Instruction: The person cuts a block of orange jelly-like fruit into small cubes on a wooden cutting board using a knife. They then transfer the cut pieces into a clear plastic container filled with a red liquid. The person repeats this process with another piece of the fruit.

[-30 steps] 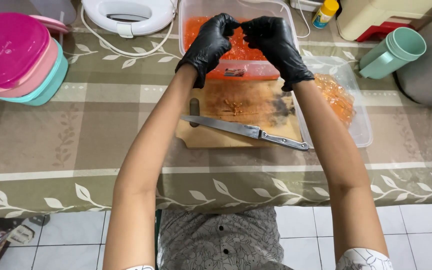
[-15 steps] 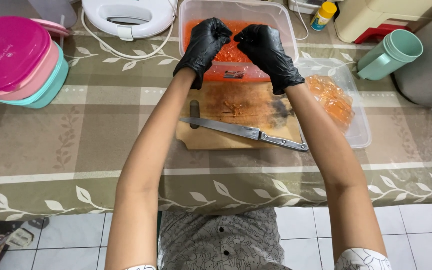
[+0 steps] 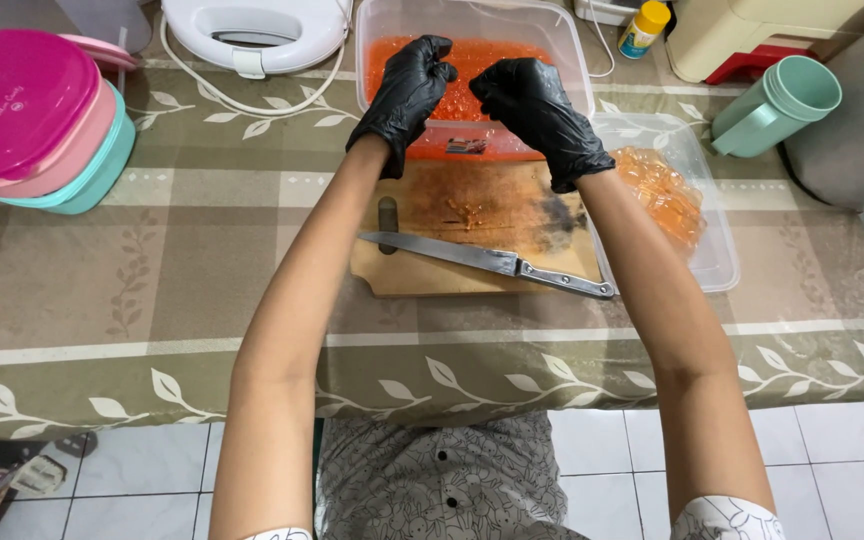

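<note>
Glossy black gloves on both hands. Left hand (image 3: 407, 90) and right hand (image 3: 532, 105) curled loosely, fingertips pressed together, above a clear rectangular tub (image 3: 572, 60) of wet orange shreds at the far side of the table (image 3: 152, 290); cannot tell what sits in the pinch. Nearer, stained wooden board (image 3: 482, 215) bearing a steel knife (image 3: 492, 262). Right, clear lid (image 3: 712, 250) under a crinkled bag (image 3: 662, 190) of orange stuff. Far left, stacked round pink and teal plastic boxes (image 3: 32, 120).
</note>
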